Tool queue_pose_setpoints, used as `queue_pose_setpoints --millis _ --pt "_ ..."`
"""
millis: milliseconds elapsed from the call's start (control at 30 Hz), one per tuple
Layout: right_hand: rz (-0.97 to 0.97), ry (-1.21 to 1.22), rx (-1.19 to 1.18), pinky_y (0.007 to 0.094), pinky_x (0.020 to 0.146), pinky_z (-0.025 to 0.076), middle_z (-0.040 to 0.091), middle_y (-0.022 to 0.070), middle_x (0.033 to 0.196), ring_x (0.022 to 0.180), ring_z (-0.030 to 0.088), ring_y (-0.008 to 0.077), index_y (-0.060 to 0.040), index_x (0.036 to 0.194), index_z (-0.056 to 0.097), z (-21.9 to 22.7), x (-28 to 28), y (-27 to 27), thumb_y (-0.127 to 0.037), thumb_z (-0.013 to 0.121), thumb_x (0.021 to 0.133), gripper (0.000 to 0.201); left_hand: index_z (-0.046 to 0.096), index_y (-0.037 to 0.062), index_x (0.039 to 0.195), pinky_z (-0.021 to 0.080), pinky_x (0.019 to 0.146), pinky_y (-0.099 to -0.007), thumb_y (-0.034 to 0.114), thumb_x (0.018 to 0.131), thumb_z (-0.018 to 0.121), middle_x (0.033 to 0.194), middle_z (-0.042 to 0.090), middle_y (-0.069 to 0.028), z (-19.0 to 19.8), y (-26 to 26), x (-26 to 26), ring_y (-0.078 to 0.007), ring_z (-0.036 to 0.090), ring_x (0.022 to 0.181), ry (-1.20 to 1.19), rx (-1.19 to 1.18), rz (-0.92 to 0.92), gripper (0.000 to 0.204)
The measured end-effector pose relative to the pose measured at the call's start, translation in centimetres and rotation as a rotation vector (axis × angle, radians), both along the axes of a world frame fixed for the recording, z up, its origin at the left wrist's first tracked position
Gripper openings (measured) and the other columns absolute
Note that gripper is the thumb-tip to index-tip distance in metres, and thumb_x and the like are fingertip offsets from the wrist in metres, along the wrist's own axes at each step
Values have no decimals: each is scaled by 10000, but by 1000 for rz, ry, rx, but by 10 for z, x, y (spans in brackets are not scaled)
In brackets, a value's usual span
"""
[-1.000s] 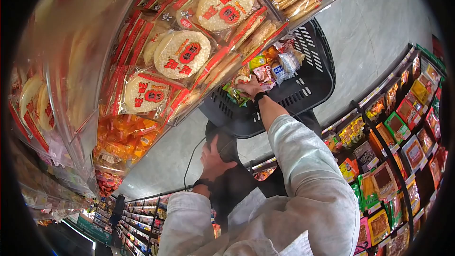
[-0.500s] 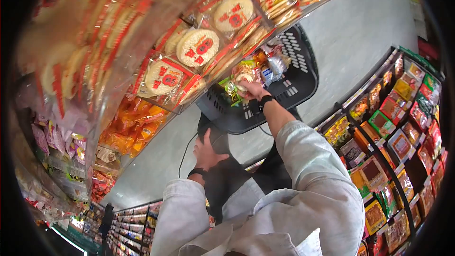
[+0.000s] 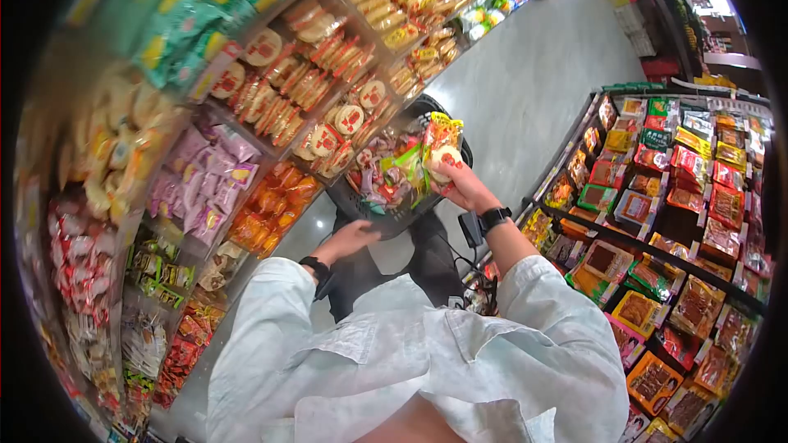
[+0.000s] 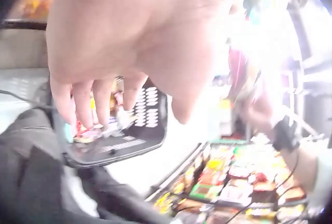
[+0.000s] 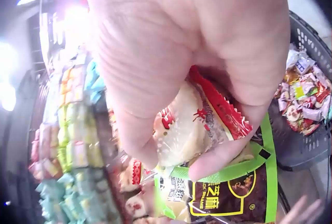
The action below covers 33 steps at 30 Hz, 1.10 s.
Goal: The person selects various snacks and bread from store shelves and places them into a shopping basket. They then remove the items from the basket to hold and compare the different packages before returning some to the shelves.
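My right hand (image 3: pixel 468 189) holds up a bunch of wrapped snacks at the basket's right side. In the right wrist view, thumb and fingers pinch a rice cracker packet (image 5: pixel 181 125) with a red edge. A green-edged black sesame packet (image 5: pixel 228 195) hangs just below it, and a yellow packet (image 3: pixel 444 127) sticks up above in the head view. My left hand (image 3: pixel 349 239) is in front of the basket, fingers extended and holding nothing. The black shopping basket (image 5: pixel 301 154) contains a heap of small wrapped snacks (image 5: pixel 306 97).
Sloping bins of rice crackers (image 3: pixel 349 121), orange packets (image 3: pixel 275 207) and purple packets (image 3: pixel 209 176) rise on the left. A rack of flat snack packs (image 3: pixel 632 205) stands on the right. Grey floor (image 3: pixel 525 74) runs between them. A cable (image 3: pixel 460 258) hangs near my right wrist.
My right hand has lifted out of the basket, bringing the snacks up and to the right. My left hand has shifted beside the basket's near edge. The head view has tilted to show more shelves.
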State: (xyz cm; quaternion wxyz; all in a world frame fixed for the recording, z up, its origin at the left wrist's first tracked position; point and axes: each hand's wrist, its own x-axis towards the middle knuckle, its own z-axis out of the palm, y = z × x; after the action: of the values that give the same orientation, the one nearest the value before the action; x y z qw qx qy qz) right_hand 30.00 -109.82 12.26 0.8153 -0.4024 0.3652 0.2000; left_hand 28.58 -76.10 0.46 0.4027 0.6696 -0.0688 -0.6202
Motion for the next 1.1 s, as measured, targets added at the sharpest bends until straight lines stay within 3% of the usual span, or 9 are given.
queue_pose_setpoints --millis 133,200,300,433,500,567,733,800,1100 --pt "250 -214 -14 286 791 546 644 -28 1168 1008 622 86 -126 1384 563 93 -23 20 -143 731 954 462 300 183 1620 443 1106 -522 613 1036 511 1506 484 -96 180 -11 45 -264 502 1360 243 -351 463 755" --pt "526 -284 -108 277 774 550 647 -31 1144 976 617 73 -113 1414 541 140 -36 34 -141 746 933 523 272 190 1626 430 1122 -535 659 1034 478 1532 448 -84 231 -6 36 -268 484 1373 379 -575 620 783" --pt "775 -396 -217 272 805 562 669 2 1168 989 633 82 -70 1485 481 200 -58 61 -173 818 862 715 236 195 1638 408 1149 -569 736 985 459 1570 425 -87 274 -7 -9 -292 442 1432 466 -583 550 877" --pt "975 -633 -395 309 979 527 659 96 1286 1138 634 159 -7 1528 418 209 -104 83 -236 883 795 899 183 204 1660 335 1203 -587 770 904 518 1694 270 -70 290 9 -94 -302 314 1538 450 -791 566 1002" --pt "1088 -717 -542 308 1027 497 637 104 1325 1180 613 150 -15 1576 370 220 -127 95 -214 882 805 946 173 209 1665 291 1232 -575 791 863 542 1705 254 -58 299 19 -137 -285 290 1553 358 -786 712 1058" --pt "1145 -844 -634 352 1044 493 634 179 1342 1222 629 251 13 1528 412 228 -149 113 -243 883 779 921 166 213 1667 276 1240 -573 792 856 546 1706 253 -56 311 24 -178 -278 281 1558 274 -824 840 1067" --pt "1334 -955 -740 430 1007 513 631 263 1281 1200 633 397 -35 1474 466 252 -192 159 -388 876 735 916 230 223 1638 431 1181 -490 588 1103 279 1611 408 -74 322 31 -256 -276 454 1462 192 -709 1195 650" --pt "1441 -958 -804 454 983 526 626 273 1240 1166 633 433 -73 1494 445 255 -204 177 -420 861 747 923 246 199 1631 442 1172 -490 572 1109 286 1597 427 -83 324 41 -276 -275 459 1457 215 -739 1245 643" --pt "1565 -1037 -736 465 979 537 623 261 1301 1158 649 429 -100 1516 423 262 -237 246 -426 863 753 939 367 122 1570 443 1144 -455 424 1119 422 1525 509 -82 311 109 -339 -244 517 1391 298 -871 1422 546"
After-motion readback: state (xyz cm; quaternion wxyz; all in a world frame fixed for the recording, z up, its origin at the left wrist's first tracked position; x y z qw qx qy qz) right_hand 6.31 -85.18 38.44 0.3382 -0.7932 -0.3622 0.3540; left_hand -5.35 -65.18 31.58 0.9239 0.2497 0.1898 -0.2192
